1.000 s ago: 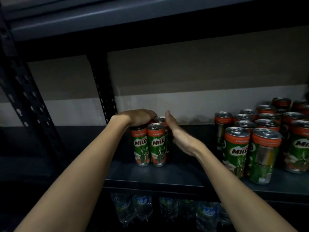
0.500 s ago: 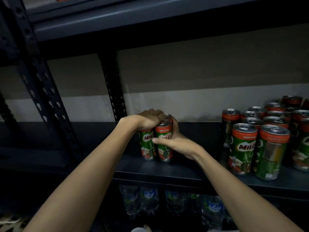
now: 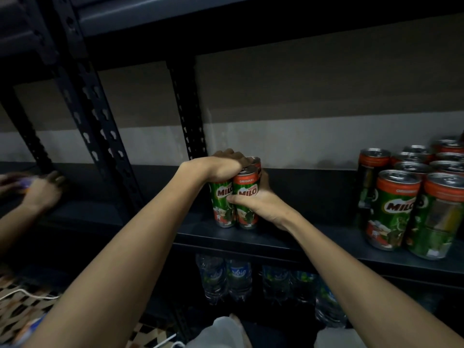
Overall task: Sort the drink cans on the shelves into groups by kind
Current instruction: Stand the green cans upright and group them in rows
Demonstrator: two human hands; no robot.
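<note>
A small cluster of green Milo cans point(image 3: 234, 204) stands on the dark metal shelf point(image 3: 288, 241), near its upright post. My left hand point(image 3: 223, 167) lies over the tops of the cans with its fingers curled down around them. My right hand point(image 3: 258, 197) wraps around the cluster from the right, thumb across the front can's label. A bigger group of several Milo cans point(image 3: 411, 197) stands at the right end of the same shelf.
Black perforated posts point(image 3: 187, 109) rise behind and to the left. Another person's hand point(image 3: 41, 190) rests on the neighbouring shelf at far left. Water bottles point(image 3: 226, 277) stand on the level below. The upper shelf point(image 3: 226, 11) hangs overhead.
My right hand went from open beside the cans to wrapped around them. The view shifted left, bringing another person's hand into sight.
</note>
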